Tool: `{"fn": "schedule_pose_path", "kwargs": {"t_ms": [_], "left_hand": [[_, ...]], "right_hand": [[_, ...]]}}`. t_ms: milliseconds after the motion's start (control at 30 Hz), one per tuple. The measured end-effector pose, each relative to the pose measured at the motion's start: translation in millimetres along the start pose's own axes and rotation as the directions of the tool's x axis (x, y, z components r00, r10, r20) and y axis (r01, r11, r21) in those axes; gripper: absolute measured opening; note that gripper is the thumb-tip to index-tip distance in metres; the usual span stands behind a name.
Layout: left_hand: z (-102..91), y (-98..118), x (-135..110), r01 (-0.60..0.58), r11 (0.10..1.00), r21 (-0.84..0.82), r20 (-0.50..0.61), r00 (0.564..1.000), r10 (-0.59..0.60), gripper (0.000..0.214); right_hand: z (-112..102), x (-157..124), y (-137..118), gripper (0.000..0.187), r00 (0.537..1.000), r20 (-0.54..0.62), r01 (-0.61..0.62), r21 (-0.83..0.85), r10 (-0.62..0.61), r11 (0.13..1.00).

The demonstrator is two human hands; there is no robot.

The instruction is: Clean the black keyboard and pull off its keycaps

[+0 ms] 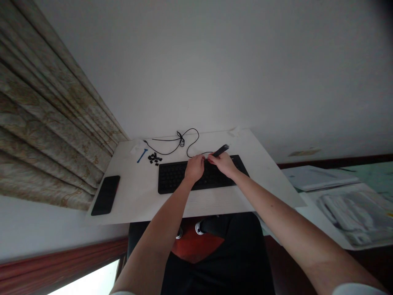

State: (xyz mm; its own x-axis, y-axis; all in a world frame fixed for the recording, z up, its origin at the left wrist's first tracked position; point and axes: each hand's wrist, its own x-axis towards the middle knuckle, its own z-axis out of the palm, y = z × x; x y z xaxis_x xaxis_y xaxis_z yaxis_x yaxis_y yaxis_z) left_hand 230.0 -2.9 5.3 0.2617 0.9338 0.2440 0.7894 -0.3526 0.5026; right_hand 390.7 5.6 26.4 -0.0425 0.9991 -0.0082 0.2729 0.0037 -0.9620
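Right hand [224, 164] closed around a black stick-shaped tool [220, 150], above the 1 o'clock corner of the black keyboard [175, 177]. Left hand [195, 168] resting on the keyboard's top edge, grip unclear. Black cable [187, 143] at 12 o'clock; loose black keycaps [154, 158] and blue plastic pick [142, 155] at 10 o'clock; smartphone [106, 195] at 8 o'clock on the white desk [135, 200].

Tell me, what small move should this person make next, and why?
Probably the right hand should set the dark slender object down beside the black keyboard. It is pinched just above the keys, the left hand sits over them, and loose black keycaps lie nearby, which would likely need a free hand.
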Motion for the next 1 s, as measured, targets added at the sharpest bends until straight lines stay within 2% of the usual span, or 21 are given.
{"fn": "schedule_pose_path", "kwargs": {"t_ms": [100, 200, 300, 400, 500, 567, 633, 800, 867, 933, 1000], "left_hand": [[-0.3, 0.6, 0.2, 0.023, 1.000, 0.013, 0.005, 1.000, -0.023, 0.028], [-0.9, 1.1, 0.0, 0.029, 0.999, 0.040, 0.017, 0.999, -0.030, 0.026], [-1.5, 1.2, -0.5, 0.010, 0.997, 0.078, 0.037, 0.999, -0.013, 0.019], [-2.7, 1.6, -1.1, -0.003, 0.998, 0.068, 0.039, 0.999, 0.001, 0.016], [-4.5, 2.7, -1.6, 0.004, 1.000, 0.031, 0.029, 1.000, -0.005, 0.017], [-5.4, 3.6, -1.7, 0.014, 1.000, 0.017, 0.022, 1.000, -0.014, 0.017], [-5.9, 4.4, -1.6, 0.019, 1.000, 0.009, 0.021, 1.000, -0.019, 0.017], [-5.6, 5.1, -1.1, 0.014, 1.000, 0.012, 0.021, 1.000, -0.014, 0.018], [-5.4, 5.1, -1.1, 0.011, 1.000, 0.020, 0.023, 1.000, -0.012, 0.019], [-5.3, 5.0, -1.3, 0.005, 0.999, 0.033, 0.031, 1.000, -0.006, 0.019], [-5.2, 4.8, -1.7, -0.001, 0.999, 0.051, 0.039, 0.999, -0.001, 0.018]], "right_hand": [[4.3, -5.3, -4.9, 0.020, 0.997, -0.028, 0.057, -0.265, -0.067, 0.962], [11.1, -9.5, -12.2, 0.021, 0.989, -0.098, 0.060, -0.399, -0.108, 0.915], [11.8, -4.1, -20.0, 0.016, 0.994, -0.024, 0.085, -0.463, -0.108, 0.882], [3.9, 8.0, -24.2, 0.017, 0.995, 0.095, 0.075, -0.365, -0.043, 0.928], [-5.2, 14.4, -22.2, 0.014, 0.985, 0.165, -0.042, -0.041, 0.049, 0.998], [-9.3, 13.0, -18.4, 0.008, 0.981, 0.172, -0.119, 0.141, 0.094, 0.983], [-12.4, 9.5, -14.4, 0.004, 0.979, 0.166, -0.156, 0.225, 0.120, 0.962], [-15.9, 5.4, -7.0, 0.008, 0.975, 0.178, -0.184, 0.294, 0.136, 0.938], [-13.1, 5.6, -5.3, 0.008, 0.982, 0.136, -0.165, 0.286, 0.130, 0.944], [-8.2, 5.1, -4.1, 0.008, 0.993, 0.069, -0.105, 0.217, 0.092, 0.970], [-3.4, 3.4, -3.7, 0.009, 0.999, 0.030, -0.019, 0.044, 0.018, 0.999]]}}
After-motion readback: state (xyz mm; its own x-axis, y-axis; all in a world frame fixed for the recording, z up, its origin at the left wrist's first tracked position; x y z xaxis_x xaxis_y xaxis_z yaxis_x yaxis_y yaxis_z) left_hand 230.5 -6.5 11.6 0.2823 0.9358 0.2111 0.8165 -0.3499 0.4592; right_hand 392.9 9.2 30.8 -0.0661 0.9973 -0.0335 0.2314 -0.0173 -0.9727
